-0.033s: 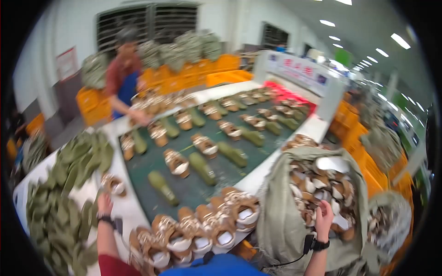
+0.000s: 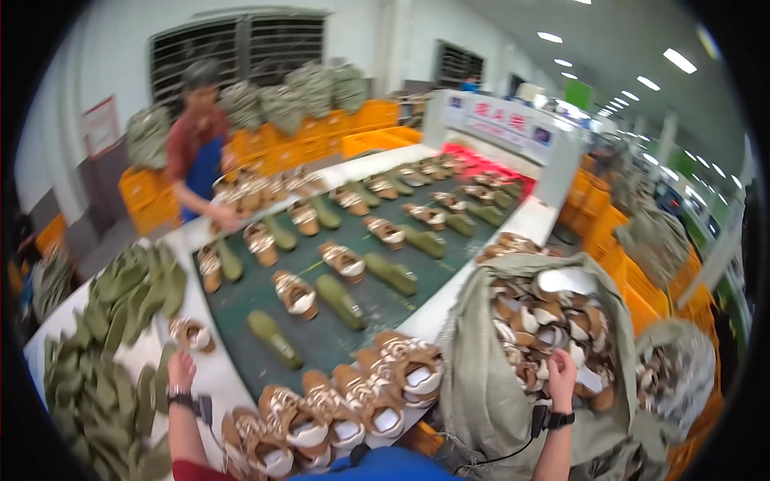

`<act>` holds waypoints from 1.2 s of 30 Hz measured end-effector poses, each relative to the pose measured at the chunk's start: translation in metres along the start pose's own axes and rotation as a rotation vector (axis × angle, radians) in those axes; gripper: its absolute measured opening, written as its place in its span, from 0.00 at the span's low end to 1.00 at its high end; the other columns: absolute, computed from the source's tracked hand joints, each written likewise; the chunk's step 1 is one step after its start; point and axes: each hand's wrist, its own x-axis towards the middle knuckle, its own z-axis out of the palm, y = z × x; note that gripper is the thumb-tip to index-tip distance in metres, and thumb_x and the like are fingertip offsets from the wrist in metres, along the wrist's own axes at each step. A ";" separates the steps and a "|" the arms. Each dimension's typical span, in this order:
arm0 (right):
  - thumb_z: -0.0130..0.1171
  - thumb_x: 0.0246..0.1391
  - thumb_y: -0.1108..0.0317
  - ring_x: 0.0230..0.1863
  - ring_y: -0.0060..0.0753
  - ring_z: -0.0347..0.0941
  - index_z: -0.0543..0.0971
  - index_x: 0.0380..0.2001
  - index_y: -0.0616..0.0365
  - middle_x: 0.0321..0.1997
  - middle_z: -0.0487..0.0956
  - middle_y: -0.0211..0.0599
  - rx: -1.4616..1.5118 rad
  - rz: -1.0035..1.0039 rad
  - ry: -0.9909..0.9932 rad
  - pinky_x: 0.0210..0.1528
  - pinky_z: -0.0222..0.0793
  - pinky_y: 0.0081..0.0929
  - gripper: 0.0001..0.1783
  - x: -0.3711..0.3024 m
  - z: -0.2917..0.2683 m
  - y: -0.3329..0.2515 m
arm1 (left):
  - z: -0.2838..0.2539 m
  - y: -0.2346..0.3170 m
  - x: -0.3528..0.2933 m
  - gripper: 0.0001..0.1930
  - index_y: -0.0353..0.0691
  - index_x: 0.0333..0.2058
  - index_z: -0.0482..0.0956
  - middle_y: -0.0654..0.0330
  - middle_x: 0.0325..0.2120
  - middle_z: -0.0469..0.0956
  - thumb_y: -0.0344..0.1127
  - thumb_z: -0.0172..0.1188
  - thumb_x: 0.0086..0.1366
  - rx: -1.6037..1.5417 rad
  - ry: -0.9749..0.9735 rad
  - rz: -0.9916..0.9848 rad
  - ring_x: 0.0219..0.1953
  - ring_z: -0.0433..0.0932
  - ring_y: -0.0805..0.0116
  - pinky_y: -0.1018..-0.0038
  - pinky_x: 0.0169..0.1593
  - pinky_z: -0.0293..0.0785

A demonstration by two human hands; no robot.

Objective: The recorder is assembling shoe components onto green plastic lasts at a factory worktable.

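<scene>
My left hand (image 2: 181,369) is held with curled fingers over the white table edge. Just beyond it rests a single brown-and-white shoe (image 2: 192,334), and beside it lie loose olive-green foot-shaped pieces (image 2: 146,388). Whether those fingers hold anything is hidden. Over the mouth of a pale green woven sack (image 2: 473,353), my right hand (image 2: 561,372) has its fingers bent inward, and I cannot see anything in them. Brown-and-white shoe uppers (image 2: 525,319) fill the sack. A row of similar shoes (image 2: 345,401) stands between my arms.
A dark green belt (image 2: 241,309) carries shoes and green foot-shaped pieces (image 2: 341,301) in rows. A heap of green pieces (image 2: 92,377) covers the left table. Across the belt a person (image 2: 196,144) in a blue apron reaches toward shoes. Orange crates (image 2: 634,272) stand at right.
The view has swung slightly to the right, so the scene sits further left and lower. My left hand is a little farther from the single shoe. My right hand stays over the sack.
</scene>
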 end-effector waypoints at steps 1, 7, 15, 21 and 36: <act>0.55 0.46 0.72 0.28 0.34 0.74 0.76 0.37 0.62 0.27 0.78 0.41 -0.189 0.074 -0.010 0.34 0.69 0.27 0.12 0.001 -0.015 0.056 | 0.037 0.000 -0.025 0.13 0.43 0.41 0.71 0.65 0.34 0.76 0.41 0.53 0.60 0.035 -0.151 -0.014 0.38 0.72 0.76 0.74 0.40 0.69; 0.58 0.44 0.63 0.41 0.43 0.75 0.75 0.42 0.57 0.40 0.78 0.46 -0.636 0.335 -0.699 0.40 0.71 0.36 0.20 -0.067 -0.001 0.286 | 0.186 0.023 -0.249 0.09 0.39 0.41 0.71 0.61 0.32 0.78 0.30 0.51 0.61 0.244 -0.800 0.115 0.35 0.76 0.74 0.78 0.40 0.71; 0.57 0.44 0.65 0.40 0.41 0.75 0.75 0.43 0.58 0.40 0.78 0.44 -0.167 0.472 -0.604 0.41 0.70 0.35 0.20 -0.065 0.020 0.271 | 0.205 -0.030 -0.382 0.19 0.38 0.47 0.71 0.49 0.35 0.77 0.37 0.58 0.57 0.432 -1.246 0.161 0.38 0.77 0.53 0.67 0.41 0.73; 0.57 0.44 0.66 0.40 0.39 0.75 0.74 0.43 0.59 0.39 0.78 0.43 0.177 0.611 -0.537 0.41 0.70 0.33 0.20 -0.092 0.030 0.259 | 0.223 -0.034 -0.404 0.14 0.31 0.47 0.69 0.55 0.40 0.76 0.26 0.50 0.62 0.574 -1.444 0.035 0.44 0.74 0.71 0.75 0.49 0.68; 0.54 0.48 0.76 0.47 0.33 0.71 0.67 0.50 0.64 0.47 0.73 0.38 1.125 0.495 -0.048 0.49 0.69 0.32 0.23 -0.058 -0.042 0.013 | 0.243 -0.049 -0.439 0.16 0.31 0.48 0.68 0.57 0.40 0.75 0.25 0.51 0.61 0.656 -1.573 0.005 0.45 0.73 0.71 0.76 0.50 0.68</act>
